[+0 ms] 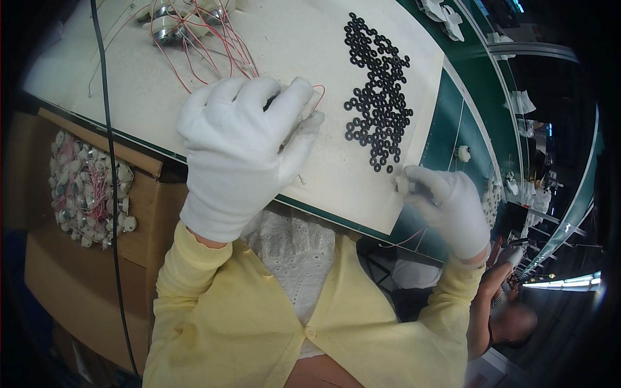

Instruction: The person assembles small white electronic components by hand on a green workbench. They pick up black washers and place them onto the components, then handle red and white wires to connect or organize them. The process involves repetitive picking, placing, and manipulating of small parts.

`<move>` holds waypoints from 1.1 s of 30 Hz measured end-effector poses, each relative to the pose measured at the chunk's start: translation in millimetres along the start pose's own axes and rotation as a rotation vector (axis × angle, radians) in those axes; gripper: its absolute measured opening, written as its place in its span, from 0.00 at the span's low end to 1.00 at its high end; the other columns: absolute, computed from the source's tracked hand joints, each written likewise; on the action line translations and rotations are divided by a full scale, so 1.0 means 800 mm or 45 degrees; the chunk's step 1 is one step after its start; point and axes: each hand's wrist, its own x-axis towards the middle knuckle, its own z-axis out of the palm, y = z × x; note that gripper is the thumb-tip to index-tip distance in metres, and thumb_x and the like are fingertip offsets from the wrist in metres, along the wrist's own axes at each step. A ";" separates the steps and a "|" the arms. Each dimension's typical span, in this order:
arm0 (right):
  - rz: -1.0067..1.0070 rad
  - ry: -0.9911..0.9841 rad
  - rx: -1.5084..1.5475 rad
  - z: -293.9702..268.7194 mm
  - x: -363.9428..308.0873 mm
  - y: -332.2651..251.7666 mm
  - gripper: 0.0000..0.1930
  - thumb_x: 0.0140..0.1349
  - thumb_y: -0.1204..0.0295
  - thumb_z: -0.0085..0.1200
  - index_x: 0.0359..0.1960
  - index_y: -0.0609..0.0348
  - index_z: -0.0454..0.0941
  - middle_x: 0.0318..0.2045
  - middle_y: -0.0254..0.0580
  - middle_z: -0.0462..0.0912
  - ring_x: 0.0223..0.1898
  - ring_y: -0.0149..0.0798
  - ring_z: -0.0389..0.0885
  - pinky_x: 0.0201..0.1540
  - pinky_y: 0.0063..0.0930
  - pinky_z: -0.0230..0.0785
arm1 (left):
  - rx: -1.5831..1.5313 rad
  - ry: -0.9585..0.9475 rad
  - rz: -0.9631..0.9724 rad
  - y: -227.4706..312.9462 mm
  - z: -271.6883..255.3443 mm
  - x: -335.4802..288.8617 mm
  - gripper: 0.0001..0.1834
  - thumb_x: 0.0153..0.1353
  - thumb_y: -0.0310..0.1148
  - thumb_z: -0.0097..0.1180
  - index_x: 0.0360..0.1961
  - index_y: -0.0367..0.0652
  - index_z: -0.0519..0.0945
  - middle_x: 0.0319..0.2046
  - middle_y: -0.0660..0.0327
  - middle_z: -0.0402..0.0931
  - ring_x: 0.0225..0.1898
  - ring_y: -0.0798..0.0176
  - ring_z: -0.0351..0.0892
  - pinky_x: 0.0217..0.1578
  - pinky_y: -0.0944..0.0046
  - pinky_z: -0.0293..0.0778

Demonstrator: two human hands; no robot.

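My left hand (pixel 249 145), in a white glove, rests over the pale work sheet (pixel 352 200) with its fingers curled and thumb near the index finger. A red wire (pixel 321 97) loops out beside those fingertips; what lies under them is hidden. At the sheet's right edge, my gloved right hand (pixel 454 208) pinches a small whitish part (pixel 405 185) between thumb and fingers. A thin wire (pixel 404 242) hangs below that hand. Between and beyond the hands spread many small black rings (pixel 378 90), lying flat.
Small motors with red wires (pixel 169 27) sit at the far left of the sheet. An open cardboard box (pixel 139 220) at left holds many similar wired parts (pixel 90 187). A black cable (pixel 107 116) hangs across the left. One white part (pixel 463 154) lies on the green surface; another person (pixel 508 320) is at right.
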 end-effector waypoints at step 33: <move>-0.116 0.215 -0.198 0.019 -0.098 0.013 0.22 0.50 0.61 0.72 0.47 0.48 0.82 0.31 0.28 0.82 0.29 0.40 0.76 0.38 0.37 0.64 | 0.057 -0.196 -0.046 0.005 -0.006 0.007 0.19 0.52 0.34 0.72 0.48 0.51 0.86 0.34 0.64 0.78 0.36 0.55 0.78 0.41 0.54 0.72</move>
